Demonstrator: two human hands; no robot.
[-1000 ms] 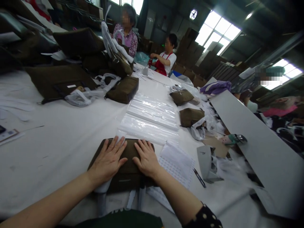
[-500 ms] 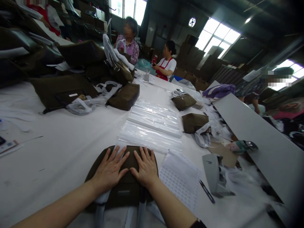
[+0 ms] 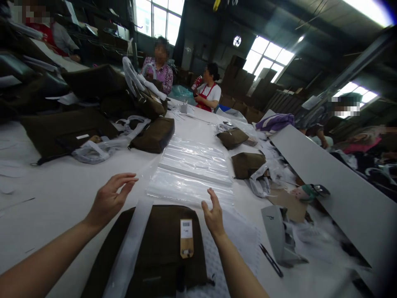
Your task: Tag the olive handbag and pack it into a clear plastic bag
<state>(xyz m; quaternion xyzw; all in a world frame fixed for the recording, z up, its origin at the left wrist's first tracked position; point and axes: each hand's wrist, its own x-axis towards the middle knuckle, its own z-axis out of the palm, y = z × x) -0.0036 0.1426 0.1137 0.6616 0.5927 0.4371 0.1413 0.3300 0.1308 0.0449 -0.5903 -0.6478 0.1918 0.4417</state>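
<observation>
So, far left first: a brown bag lies beyond the left hand, off to its left. That hand is up near the upper left corner of the dark brown bag in front of the person, thumb and fingertips drawn close. Can't tell if there's a bit of clear film between them. The bag sits to the right of the left hand and on the near side, its far edge running crosswise from one hand toward the other. The pale wrapped strap comes down its left part, slanting toward the person, and the hang tag is over by the right hand. Clear plastic sheets lie just past the bag, right of the left fingertips, ahead of the right hand. The right hand is the closer one to the bag, tbh, right by its upper right corner, thumb and fingers spread, nothing visible in them. Can't tell if it's touching. Right of that hand: a printed paper, then black snips.
</observation>
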